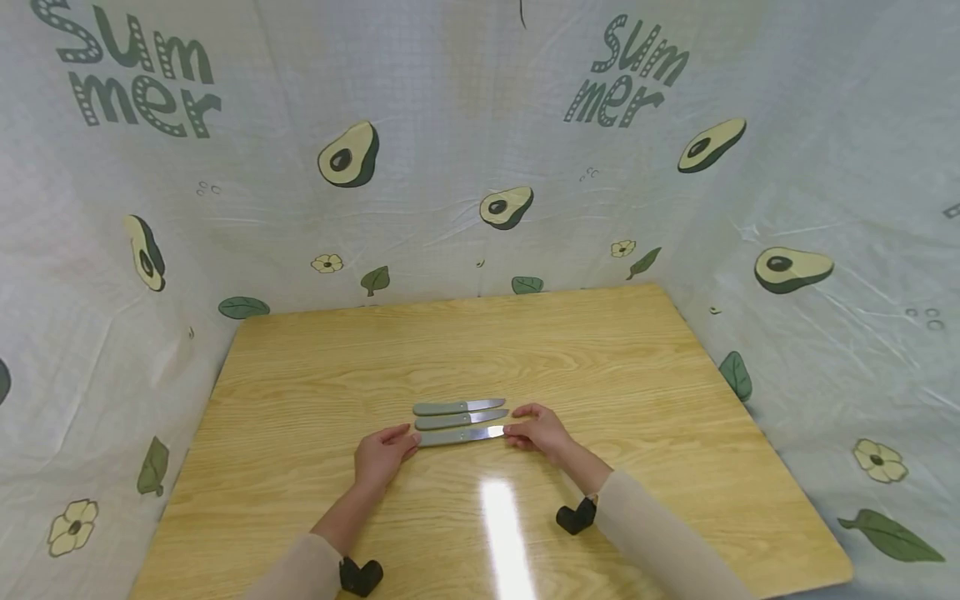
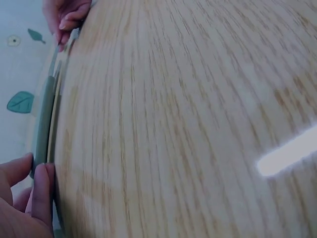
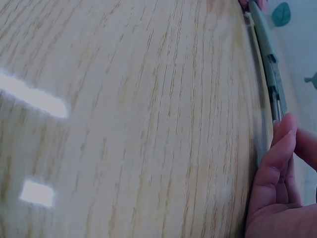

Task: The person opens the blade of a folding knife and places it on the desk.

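Observation:
Three small knives with grey-green handles and silver blades lie in a row, handles to the left and tips to the right. In the head view, the nearest knife (image 1: 446, 437) is held at both ends. My left hand (image 1: 378, 456) pinches its handle end between thumb and finger. At the other end my right hand (image 1: 543, 432) pinches the blade tip. Just beyond lie the middle knife (image 1: 442, 422) and the far knife (image 1: 439, 408), nearly parallel to it. In the left wrist view the held knife's handle (image 2: 43, 116) runs away from the left fingertips.
The knives are near the middle of a wooden table (image 1: 315, 367). A pale curtain (image 1: 427, 100) printed with avocados and leaves hangs around its back and sides. A bright light reflection falls on the tabletop in front of the hands.

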{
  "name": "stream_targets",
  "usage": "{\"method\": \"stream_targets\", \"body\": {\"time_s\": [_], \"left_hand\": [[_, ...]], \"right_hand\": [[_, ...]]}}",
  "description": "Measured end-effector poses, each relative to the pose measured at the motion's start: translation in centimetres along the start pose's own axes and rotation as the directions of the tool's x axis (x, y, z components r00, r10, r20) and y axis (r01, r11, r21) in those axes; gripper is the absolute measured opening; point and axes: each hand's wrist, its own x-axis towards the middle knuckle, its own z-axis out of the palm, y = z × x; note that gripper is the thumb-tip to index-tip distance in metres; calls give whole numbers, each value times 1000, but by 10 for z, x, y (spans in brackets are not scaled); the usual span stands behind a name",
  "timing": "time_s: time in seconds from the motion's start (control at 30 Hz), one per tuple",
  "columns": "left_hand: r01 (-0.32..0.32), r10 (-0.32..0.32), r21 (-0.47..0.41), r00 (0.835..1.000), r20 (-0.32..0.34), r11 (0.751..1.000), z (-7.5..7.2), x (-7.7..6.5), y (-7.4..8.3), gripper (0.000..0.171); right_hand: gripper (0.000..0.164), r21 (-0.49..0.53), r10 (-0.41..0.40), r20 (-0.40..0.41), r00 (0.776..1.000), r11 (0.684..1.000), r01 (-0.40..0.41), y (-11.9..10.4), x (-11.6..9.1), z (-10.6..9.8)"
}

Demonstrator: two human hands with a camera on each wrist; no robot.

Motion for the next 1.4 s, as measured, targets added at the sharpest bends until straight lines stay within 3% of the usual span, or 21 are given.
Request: {"method": "stream_targets", "body": {"time_s": [0.17,0.4,0.8,1.17,1.4], "left_hand": [[-33,36,108,999,-30,994,3,-1,1,42],[-79,96,251,994,-57,965,4,-1,-2,47],[-69,89,228,993,-79,971,5,1,-3,52],[-64,77,203,995,-58,977,6,1,-4,60],[-61,70,181,996,-49,982,5,2,-2,63]], "right_hand": [[38,-6,19,-55,998,1000,-19,3,2,1],[33,-9,34,-74,997,999,-34,4,3,-2],[37,-35,56,-61,997,998,-58,-2,3,-2],[27,-30,56,-84,995,998,-58,-1,4,-4],[30,-25,57,-77,995,998,-59,-2,6,-5]]}}
